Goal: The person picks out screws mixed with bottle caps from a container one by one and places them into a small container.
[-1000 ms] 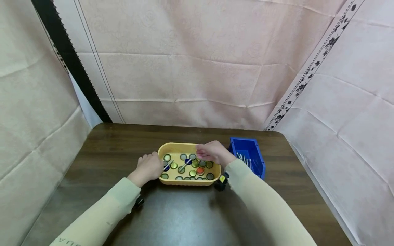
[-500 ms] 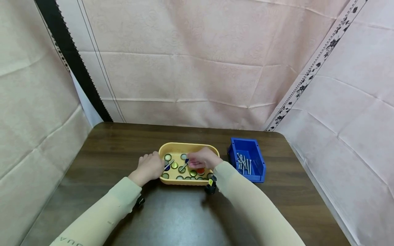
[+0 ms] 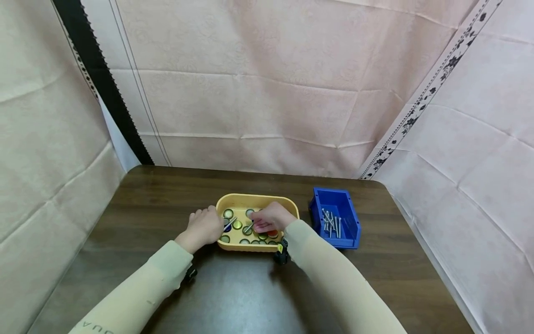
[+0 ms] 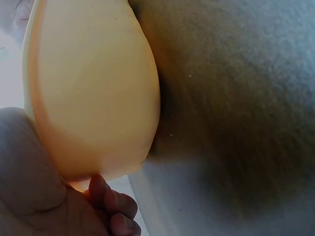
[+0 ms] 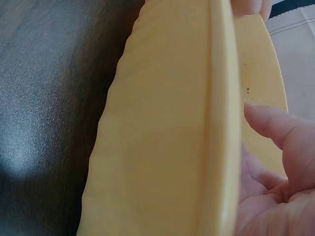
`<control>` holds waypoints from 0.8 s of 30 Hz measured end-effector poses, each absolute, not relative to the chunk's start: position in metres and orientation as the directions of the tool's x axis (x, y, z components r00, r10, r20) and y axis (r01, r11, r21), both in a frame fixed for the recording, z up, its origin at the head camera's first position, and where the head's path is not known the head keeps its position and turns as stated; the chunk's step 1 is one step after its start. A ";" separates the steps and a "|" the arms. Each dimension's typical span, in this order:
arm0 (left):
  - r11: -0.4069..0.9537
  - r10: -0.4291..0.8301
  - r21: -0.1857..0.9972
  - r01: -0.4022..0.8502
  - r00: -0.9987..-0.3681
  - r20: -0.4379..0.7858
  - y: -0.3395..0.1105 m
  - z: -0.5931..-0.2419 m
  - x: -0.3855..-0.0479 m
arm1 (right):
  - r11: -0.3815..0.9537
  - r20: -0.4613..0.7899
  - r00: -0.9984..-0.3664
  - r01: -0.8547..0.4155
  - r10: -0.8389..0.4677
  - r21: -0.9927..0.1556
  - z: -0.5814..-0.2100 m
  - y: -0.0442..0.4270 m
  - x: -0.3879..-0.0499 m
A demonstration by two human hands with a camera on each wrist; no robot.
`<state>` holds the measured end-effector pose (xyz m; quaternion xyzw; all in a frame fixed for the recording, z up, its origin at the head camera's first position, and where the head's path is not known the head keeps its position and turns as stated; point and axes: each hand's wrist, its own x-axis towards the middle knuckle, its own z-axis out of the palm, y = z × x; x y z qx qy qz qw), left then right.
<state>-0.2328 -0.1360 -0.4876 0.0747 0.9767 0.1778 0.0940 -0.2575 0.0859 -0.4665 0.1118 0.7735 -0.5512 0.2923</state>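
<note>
A yellow tray (image 3: 238, 199) holding several bottle caps (image 3: 237, 225) stands in the middle of the table. My left hand (image 3: 204, 226) grips its left end, with curled fingers under the rim in the left wrist view. Two silvery screw-like rods lie slanted among the caps: a left rod (image 3: 230, 223) near my left hand and a second rod (image 3: 249, 228) by my right fingertips. My right hand (image 3: 270, 218) reaches down into the tray; its thumb (image 5: 268, 120) extends, while the other fingertips are hidden behind the tray wall. Whether it pinches the second rod cannot be seen.
A blue bin (image 3: 354, 232) stands to the right of the tray, with several metal screws (image 3: 331, 224) at its near end. The wooden table (image 3: 158, 199) ends at a pale cloth backdrop (image 3: 258, 111). Cloth also hangs on both sides.
My right hand has moved left and lower, from the tray's right part to the second rod, uncovering the screws in the blue bin. My left hand stays on the tray's end.
</note>
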 end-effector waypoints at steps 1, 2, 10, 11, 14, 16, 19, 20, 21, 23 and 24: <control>0.925 0.180 0.362 0.113 -0.971 -0.157 -0.136 -0.488 -0.233 | 0.376 -0.573 -0.807 0.491 -0.142 -0.785 -0.467 0.085 -0.257; 0.925 0.180 0.362 0.113 -0.971 -0.156 -0.136 -0.489 -0.233 | 0.388 -0.568 -0.813 0.484 -0.133 -0.784 -0.468 0.084 -0.257; 0.926 0.173 0.362 0.106 -0.972 -0.158 -0.135 -0.488 -0.233 | 0.504 -0.515 -0.856 0.424 -0.048 -0.753 -0.469 0.078 -0.256; 0.926 0.173 0.363 0.104 -0.972 -0.161 -0.135 -0.488 -0.233 | 0.516 -0.510 -0.859 0.422 -0.035 -0.745 -0.469 0.077 -0.256; 0.926 0.169 0.364 0.100 -0.972 -0.164 -0.135 -0.486 -0.233 | 0.536 -0.502 -0.865 0.419 -0.009 -0.733 -0.469 0.076 -0.256; 0.926 0.165 0.366 0.095 -0.972 -0.166 -0.134 -0.486 -0.233 | 0.533 -0.502 -0.865 0.421 -0.007 -0.734 -0.470 0.075 -0.257; 0.925 0.160 0.370 0.087 -0.972 -0.171 -0.134 -0.486 -0.234 | 0.524 -0.506 -0.862 0.426 -0.012 -0.738 -0.471 0.074 -0.257; 0.924 0.160 0.371 0.086 -0.972 -0.172 -0.134 -0.487 -0.234 | 0.521 -0.507 -0.862 0.426 -0.015 -0.739 -0.471 0.074 -0.257; 0.924 0.161 0.373 0.087 -0.972 -0.173 -0.134 -0.487 -0.234 | 0.521 -0.509 -0.861 0.426 -0.019 -0.740 -0.471 0.073 -0.257; 0.924 0.165 0.372 0.090 -0.971 -0.173 -0.135 -0.488 -0.234 | 0.510 -0.514 -0.858 0.431 -0.025 -0.744 -0.472 0.073 -0.257; 0.924 0.166 0.372 0.092 -0.971 -0.173 -0.135 -0.488 -0.234 | 0.507 -0.514 -0.857 0.431 -0.028 -0.746 -0.472 0.073 -0.257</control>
